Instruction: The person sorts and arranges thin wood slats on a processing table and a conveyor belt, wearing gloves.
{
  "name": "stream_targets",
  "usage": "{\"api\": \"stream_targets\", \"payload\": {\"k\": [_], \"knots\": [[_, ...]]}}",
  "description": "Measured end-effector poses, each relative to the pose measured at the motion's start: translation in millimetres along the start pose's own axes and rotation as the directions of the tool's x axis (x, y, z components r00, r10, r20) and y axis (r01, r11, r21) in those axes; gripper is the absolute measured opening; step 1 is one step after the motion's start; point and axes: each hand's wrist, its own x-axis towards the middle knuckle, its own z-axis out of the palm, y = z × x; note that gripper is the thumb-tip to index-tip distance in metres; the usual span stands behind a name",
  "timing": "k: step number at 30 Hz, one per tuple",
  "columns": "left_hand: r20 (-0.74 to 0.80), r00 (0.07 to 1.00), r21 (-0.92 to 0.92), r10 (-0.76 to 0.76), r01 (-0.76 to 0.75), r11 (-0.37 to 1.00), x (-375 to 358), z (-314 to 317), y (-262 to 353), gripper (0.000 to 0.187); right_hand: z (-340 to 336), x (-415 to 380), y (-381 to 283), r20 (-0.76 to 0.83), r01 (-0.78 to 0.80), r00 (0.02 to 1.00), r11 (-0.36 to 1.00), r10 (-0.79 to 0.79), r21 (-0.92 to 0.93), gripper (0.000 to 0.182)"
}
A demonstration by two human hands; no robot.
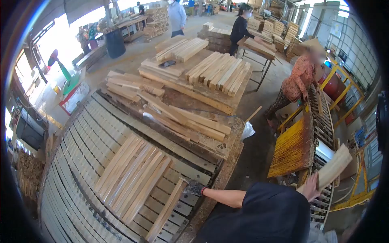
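My left hand (193,187), in a dark grey glove with a red cuff, is closed on the upper end of a narrow wooden strip (168,208). That strip slants across a slatted machine bed, a little apart from a row of several similar wooden strips (131,176) lying side by side. On the right, my bare right hand (310,188) grips the lower end of a pale wooden board (335,167), which is raised at a tilt beside a roller frame. My dark sleeve hides the right forearm.
Loose wooden sticks (182,117) lie along the bed's far edge. Behind them a low table (186,91) bears stacked strips and a phone (167,64). A person in a patterned top (300,77) stands at the roller frame (322,121); a yellow-streaked panel (287,150) slopes below it.
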Motion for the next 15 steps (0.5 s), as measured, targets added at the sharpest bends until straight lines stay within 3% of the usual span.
{"api": "stream_targets", "payload": {"k": [1, 3, 4, 5, 6, 7, 8, 9, 12, 15], "knots": [[-0.019, 1.000, -0.045, -0.018, 0.017, 0.999, 3, -1, -5, 0.074, 19, -1, 16, -0.073, 0.044, 0.996, 0.996, -0.050, -0.076, 0.074], [-0.049, 0.995, -0.150, -0.089, 0.081, 0.985, 7, -4, -34, 0.070, 26, 5, 32, 0.168, 0.065, 0.985, 0.974, -0.028, -0.218, 0.051], [-0.066, 0.987, -0.215, -0.144, 0.127, 0.968, 9, -7, -43, 0.069, 34, 4, 32, 0.018, 0.276, 0.949, 0.800, -0.316, -0.533, 0.040], [-0.072, 0.976, -0.277, -0.203, 0.176, 0.944, 14, -6, -56, 0.067, 30, 11, 44, 0.311, 0.514, 0.855, 0.597, -0.415, -0.616, 0.038], [-0.083, 0.961, -0.330, -0.263, 0.222, 0.918, 15, -10, -63, 0.065, 46, 26, 69, 0.516, 0.484, 0.848, 0.580, -0.124, -0.656, 0.034], [-0.078, 0.943, -0.378, -0.323, 0.271, 0.885, 20, -12, -69, 0.064, 21, 28, 29, 0.298, 0.154, 0.954, 0.901, -0.028, -0.406, 0.040], [-0.062, 0.925, -0.430, -0.375, 0.314, 0.846, 26, -13, -72, 0.062, -11, 31, -22, 0.061, -0.073, 0.996, 0.996, 0.069, 0.058, 0.061], [-0.041, 0.908, -0.473, -0.416, 0.349, 0.809, 37, -12, -71, 0.061, -14, 39, -24, 0.191, -0.225, 0.965, 0.943, 0.180, 0.246, 0.080], [0.064, 0.874, -0.446, -0.482, 0.457, 0.769, 67, -9, -69, 0.087, -6, 63, -23, 0.119, -0.190, 0.980, 0.906, 0.156, 0.377, 0.083], [-0.126, 0.872, -0.357, -0.473, 0.405, 0.842, 91, -4, -48, 0.088, -1, 83, -21, 0.031, -0.199, 0.980, 0.952, 0.197, 0.232, 0.087]]}}
